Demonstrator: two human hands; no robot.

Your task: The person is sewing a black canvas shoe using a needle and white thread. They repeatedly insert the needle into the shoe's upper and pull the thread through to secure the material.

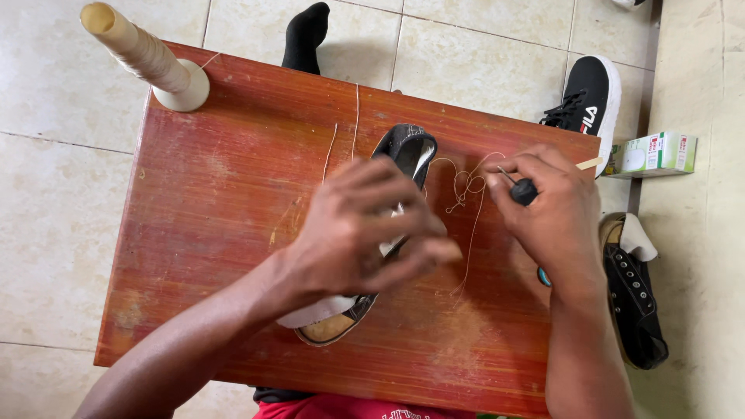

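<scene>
Small black canvas shoe (407, 147), frame centre — clamped by left hand (361, 233); right hand (547, 206) grasps black-handled awl (524, 190). Keep pale thread (466, 186) taut, untangled.

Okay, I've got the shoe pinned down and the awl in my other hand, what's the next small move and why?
Probably draw the loose thread taut with the right hand. It lies in slack loops beside the shoe, which the left hand presses to the wooden table. The right hand's grip is on a dark-handled tool, so pulling before the next stitch should keep the loops from tangling.
</scene>
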